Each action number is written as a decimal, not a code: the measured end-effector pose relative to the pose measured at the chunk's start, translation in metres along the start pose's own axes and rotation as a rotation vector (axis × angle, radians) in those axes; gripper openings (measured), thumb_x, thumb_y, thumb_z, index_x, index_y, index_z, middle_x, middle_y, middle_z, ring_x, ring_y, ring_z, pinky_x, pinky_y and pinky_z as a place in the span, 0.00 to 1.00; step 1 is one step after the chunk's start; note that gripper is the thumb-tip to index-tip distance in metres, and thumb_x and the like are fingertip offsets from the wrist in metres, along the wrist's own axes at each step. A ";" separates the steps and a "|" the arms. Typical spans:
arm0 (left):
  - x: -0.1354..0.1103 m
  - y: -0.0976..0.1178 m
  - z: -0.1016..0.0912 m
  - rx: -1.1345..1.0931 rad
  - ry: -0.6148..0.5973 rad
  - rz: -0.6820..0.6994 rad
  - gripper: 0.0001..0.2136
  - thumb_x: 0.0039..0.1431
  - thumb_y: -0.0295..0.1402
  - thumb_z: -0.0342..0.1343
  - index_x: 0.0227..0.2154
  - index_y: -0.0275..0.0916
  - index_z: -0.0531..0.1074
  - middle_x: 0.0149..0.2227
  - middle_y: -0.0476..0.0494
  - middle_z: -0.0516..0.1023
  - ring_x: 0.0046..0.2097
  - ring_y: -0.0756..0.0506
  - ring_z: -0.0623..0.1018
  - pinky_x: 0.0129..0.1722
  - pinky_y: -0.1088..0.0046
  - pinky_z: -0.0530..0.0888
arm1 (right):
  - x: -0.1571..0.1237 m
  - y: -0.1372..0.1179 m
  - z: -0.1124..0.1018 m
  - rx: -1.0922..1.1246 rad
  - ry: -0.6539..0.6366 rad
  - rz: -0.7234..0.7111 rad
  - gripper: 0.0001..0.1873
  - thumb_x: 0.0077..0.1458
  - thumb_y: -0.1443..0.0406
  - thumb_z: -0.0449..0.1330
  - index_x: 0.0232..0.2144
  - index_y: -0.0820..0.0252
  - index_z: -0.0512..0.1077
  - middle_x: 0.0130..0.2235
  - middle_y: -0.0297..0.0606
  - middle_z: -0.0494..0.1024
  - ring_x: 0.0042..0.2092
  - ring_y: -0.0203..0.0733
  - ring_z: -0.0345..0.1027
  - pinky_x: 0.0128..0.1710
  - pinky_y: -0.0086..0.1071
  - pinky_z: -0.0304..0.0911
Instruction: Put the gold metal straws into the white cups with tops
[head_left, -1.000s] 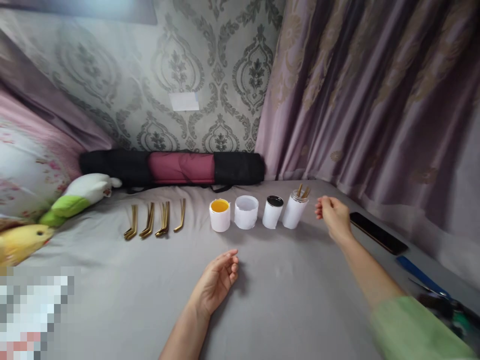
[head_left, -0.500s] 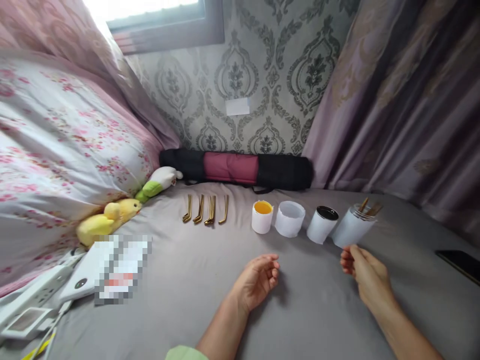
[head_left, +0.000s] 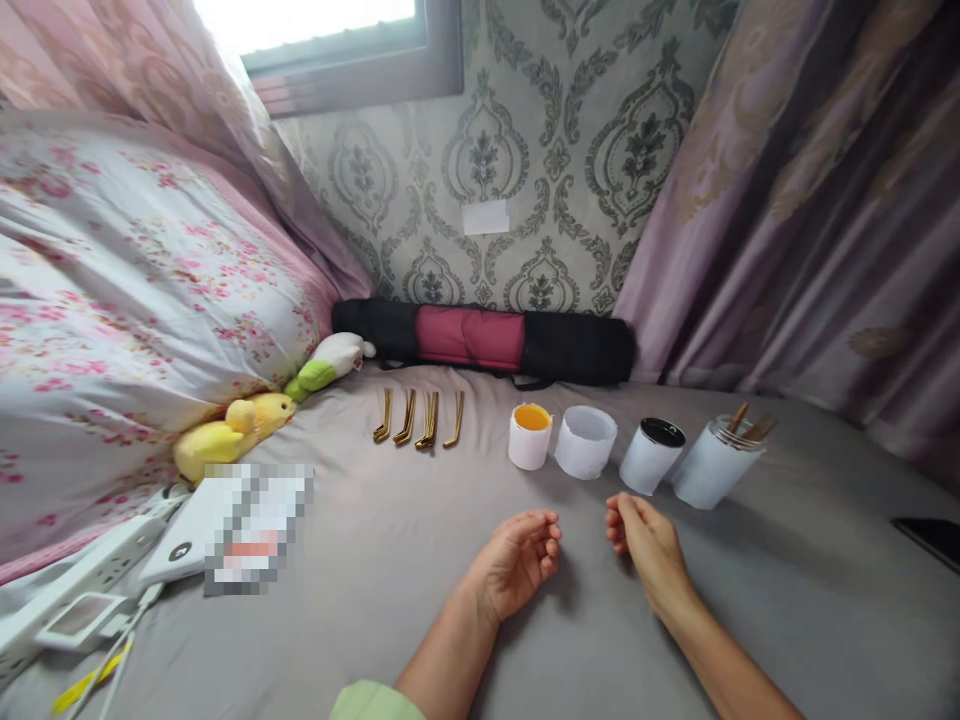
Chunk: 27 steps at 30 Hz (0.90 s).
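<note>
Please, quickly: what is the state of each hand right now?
Left hand: partly open, loosely curled, no object visible in it.
Right hand: curled; whether it hides something small cannot be told.

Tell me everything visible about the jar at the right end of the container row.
The jar is a tall cylinder, its side wrapped in plain white, its ridged, clear, glass-like neck bare. The mouth is open, with a few brownish-gold sticks poking out. It stands on the grey sheet, slanting in the picture, probably from the lens, beside the dark-mouthed can. The right hand does not touch it.
</note>
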<state>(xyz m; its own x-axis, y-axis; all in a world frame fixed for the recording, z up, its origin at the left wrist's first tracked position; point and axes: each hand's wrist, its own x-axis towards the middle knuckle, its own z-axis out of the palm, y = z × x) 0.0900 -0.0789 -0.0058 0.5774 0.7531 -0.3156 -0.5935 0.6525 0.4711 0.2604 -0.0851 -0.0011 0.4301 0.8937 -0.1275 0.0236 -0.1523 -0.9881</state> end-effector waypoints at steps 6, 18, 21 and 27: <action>-0.001 0.000 0.001 0.010 0.001 0.009 0.07 0.47 0.28 0.56 0.30 0.33 0.69 0.27 0.47 0.69 0.25 0.55 0.67 0.23 0.81 0.62 | 0.003 0.008 0.007 -0.093 -0.013 -0.045 0.18 0.49 0.51 0.48 0.27 0.61 0.65 0.22 0.32 0.65 0.20 0.31 0.58 0.15 0.23 0.52; -0.002 0.001 0.001 0.043 0.007 0.033 0.07 0.47 0.28 0.56 0.31 0.33 0.68 0.27 0.47 0.68 0.25 0.56 0.67 0.23 0.82 0.61 | 0.002 0.023 0.004 -0.327 0.002 -0.247 0.21 0.51 0.50 0.45 0.25 0.60 0.66 0.21 0.35 0.69 0.22 0.35 0.62 0.21 0.26 0.56; -0.002 0.001 0.002 0.050 0.018 0.025 0.07 0.47 0.28 0.56 0.31 0.33 0.68 0.27 0.48 0.69 0.25 0.57 0.67 0.23 0.82 0.62 | 0.003 0.024 0.004 -0.334 0.002 -0.258 0.21 0.51 0.50 0.44 0.25 0.59 0.66 0.21 0.35 0.70 0.22 0.35 0.63 0.22 0.27 0.56; -0.002 0.002 0.002 0.038 0.034 0.004 0.07 0.48 0.28 0.55 0.31 0.33 0.68 0.27 0.48 0.69 0.25 0.57 0.68 0.23 0.82 0.63 | 0.002 0.024 0.004 -0.329 -0.008 -0.261 0.20 0.51 0.51 0.45 0.25 0.59 0.67 0.21 0.35 0.70 0.22 0.36 0.63 0.22 0.27 0.57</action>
<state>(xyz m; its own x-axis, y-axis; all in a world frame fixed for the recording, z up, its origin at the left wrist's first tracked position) 0.0893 -0.0791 -0.0024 0.5551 0.7583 -0.3417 -0.5737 0.6465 0.5028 0.2584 -0.0857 -0.0251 0.3648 0.9231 0.1217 0.4184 -0.0458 -0.9071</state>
